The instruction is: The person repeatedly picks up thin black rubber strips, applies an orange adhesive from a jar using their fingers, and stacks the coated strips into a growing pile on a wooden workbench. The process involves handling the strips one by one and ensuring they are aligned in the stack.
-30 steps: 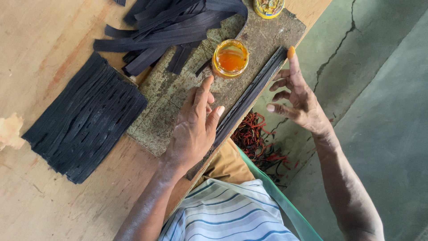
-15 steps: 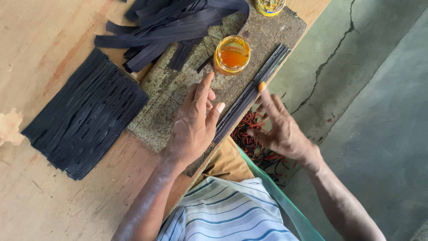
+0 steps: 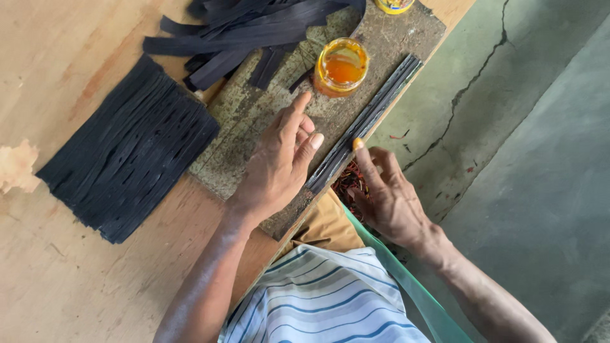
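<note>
Right now the long dark strip (image 3: pixel 365 122) lies flat along the right-hand edge of the worn work board (image 3: pixel 267 105), running diagonally from near the person's lap up toward the board's far corner. The left hand (image 3: pixel 276 162) rests palm down on the board just left of the strip, fingers spread and relaxed, gripping nothing, its fingertips close beside the strip's lower part. The right hand (image 3: pixel 387 197) sits off the board's edge on the other side of the strip, fingers loosely apart and holding nothing, with an orange-stained fingertip touching the strip's outer edge. Just left of the strip's upper half, a small glass jar (image 3: pixel 341 65) of orange liquid stands on the board. Beyond the jar, at the board's far end, a loose heap of dark ribbons (image 3: pixel 254 28) spills over onto the wooden table. Well left of the board, a flat stack of black strips (image 3: pixel 124 155) lies on the table (image 3: pixel 57 63). Below the board's near edge, under the right hand, a small pile of reddish scraps (image 3: pixel 351 184) shows, though blurred
</note>
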